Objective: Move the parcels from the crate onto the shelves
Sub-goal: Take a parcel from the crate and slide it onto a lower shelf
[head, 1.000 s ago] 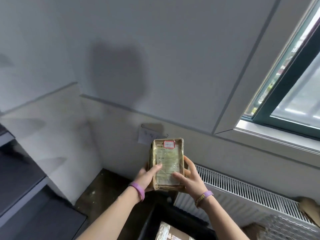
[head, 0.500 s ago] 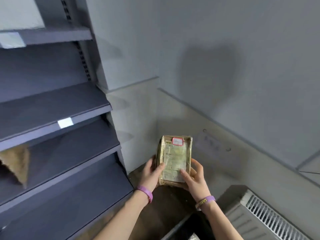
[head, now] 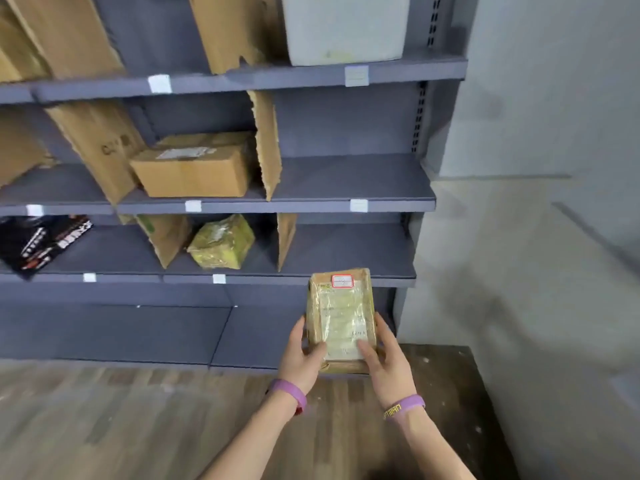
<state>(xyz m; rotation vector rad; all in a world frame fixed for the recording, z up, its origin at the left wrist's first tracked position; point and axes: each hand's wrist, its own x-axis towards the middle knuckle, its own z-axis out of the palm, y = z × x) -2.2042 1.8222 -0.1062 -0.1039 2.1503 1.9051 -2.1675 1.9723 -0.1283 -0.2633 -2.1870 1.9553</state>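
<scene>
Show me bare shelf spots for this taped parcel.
Bare: the grey middle shelf right of its torn cardboard divider, and the grey lower shelf right of its shorter cardboard divider. Crowded: left of those, a brown cardboard box and a yellow tape-wrapped parcel.

I've swung left: the window, radiator and crate have dropped out of view, and the grey shelves (head: 346, 181) now face me, showing a cardboard box (head: 194, 168), a yellow-wrapped parcel (head: 221, 242) and a black bag (head: 38, 242). The taped parcel (head: 341, 317) gripped by my left hand (head: 301, 355) and right hand (head: 388, 358) now sits before the lower shelf edge.
</scene>
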